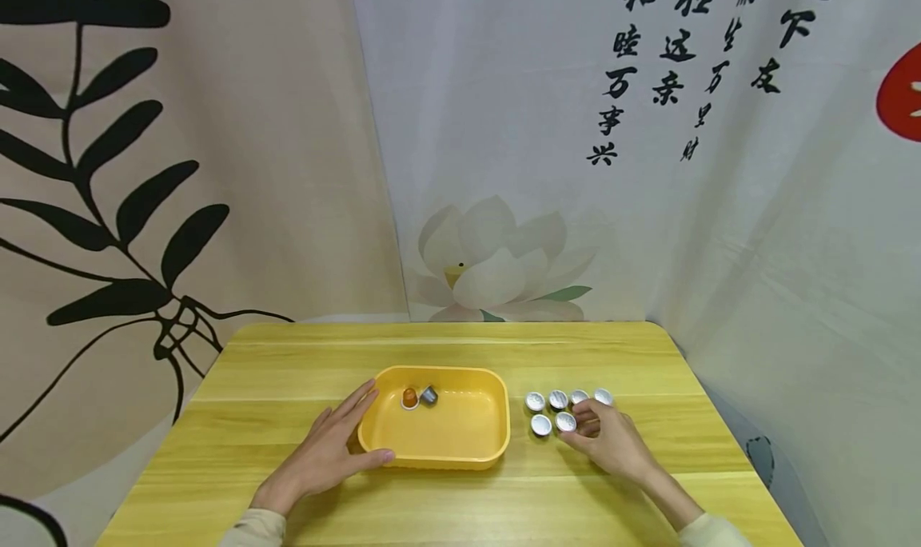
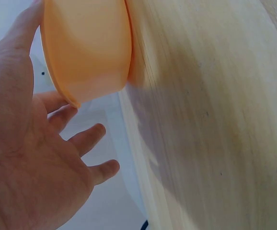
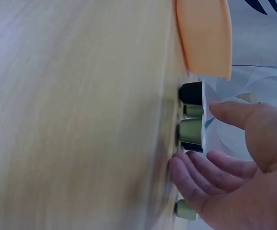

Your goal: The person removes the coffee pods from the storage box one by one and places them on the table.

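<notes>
A left hand [image 1: 324,451], fingers spread, steadies the yellow tray [image 1: 460,451] on the worktop [image 1: 288,363] while the right hand [image 1: 608,439], fingers loosely apart, reaches the capsules [image 1: 541,425].

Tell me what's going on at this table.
A person sits at a yellow wooden table. The left hand rests flat against the side of a yellow tray, which holds an orange capsule and a grey capsule. The right hand reaches into a cluster of foil-topped capsules standing to the right of the tray, fingertips on one of them; whether it is pinched yet cannot be told.
</notes>
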### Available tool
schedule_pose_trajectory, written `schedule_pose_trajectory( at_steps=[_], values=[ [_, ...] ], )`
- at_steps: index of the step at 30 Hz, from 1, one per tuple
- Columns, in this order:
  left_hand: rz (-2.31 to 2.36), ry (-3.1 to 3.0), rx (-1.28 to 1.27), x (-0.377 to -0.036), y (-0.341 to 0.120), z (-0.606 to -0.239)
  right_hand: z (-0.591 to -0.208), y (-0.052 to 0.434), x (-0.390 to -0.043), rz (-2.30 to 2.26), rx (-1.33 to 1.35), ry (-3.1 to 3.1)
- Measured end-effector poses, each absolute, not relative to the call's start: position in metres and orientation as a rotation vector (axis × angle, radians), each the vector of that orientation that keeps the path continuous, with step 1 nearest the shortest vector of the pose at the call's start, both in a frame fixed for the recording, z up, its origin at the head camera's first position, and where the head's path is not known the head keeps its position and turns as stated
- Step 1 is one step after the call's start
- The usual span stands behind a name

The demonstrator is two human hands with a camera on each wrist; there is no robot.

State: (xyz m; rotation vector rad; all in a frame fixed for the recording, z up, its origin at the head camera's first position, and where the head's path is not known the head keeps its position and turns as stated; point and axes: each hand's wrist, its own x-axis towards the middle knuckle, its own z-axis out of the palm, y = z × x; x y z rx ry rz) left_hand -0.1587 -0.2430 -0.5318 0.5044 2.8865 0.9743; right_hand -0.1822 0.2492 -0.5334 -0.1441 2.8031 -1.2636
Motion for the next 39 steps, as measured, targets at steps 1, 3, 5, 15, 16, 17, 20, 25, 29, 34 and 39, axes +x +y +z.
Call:
schedule_pose_trajectory(
  at_steps=[1,3,5,15,16,17,20,25,29,34,39],
  values=[
    [0.975,2.887,0.505,-0.159,-0.243,-0.532,-0.532,0.251,-0.181,-1.263,-0.154,2.797],
    [0.977,2.889,0.508,-0.158,-0.243,-0.532,-0.53,0.253,-0.179,-1.259,-0.17,2.788],
    [0.982,2.891,0.511,-0.158,-0.242,-0.532,-0.528,0.256,-0.177,-1.243,-0.187,2.788],
    [0.98,2.897,0.518,-0.158,-0.242,-0.531,-0.515,0.261,-0.173,-1.161,-0.298,2.82],
    [0.977,2.898,0.518,-0.158,-0.242,-0.531,-0.512,0.261,-0.173,-1.157,-0.317,2.826],
    [0.976,2.899,0.518,-0.158,-0.243,-0.531,-0.51,0.26,-0.173,-1.153,-0.334,2.833],
    [0.974,2.901,0.517,-0.158,-0.243,-0.531,-0.502,0.257,-0.175,-1.147,-0.388,2.86],
    [0.979,2.894,0.517,-0.158,-0.242,-0.53,-0.49,0.247,-0.182,-1.138,-0.468,2.893],
    [0.98,2.887,0.519,-0.158,-0.242,-0.53,-0.482,0.238,-0.19,-1.11,-0.533,2.89],
    [0.98,2.884,0.509,-0.158,-0.242,-0.53,-0.475,0.222,-0.2,-1.098,-0.585,2.862],
    [0.981,2.881,0.502,-0.158,-0.242,-0.53,-0.472,0.205,-0.208,-1.099,-0.682,2.844]
  ],
)
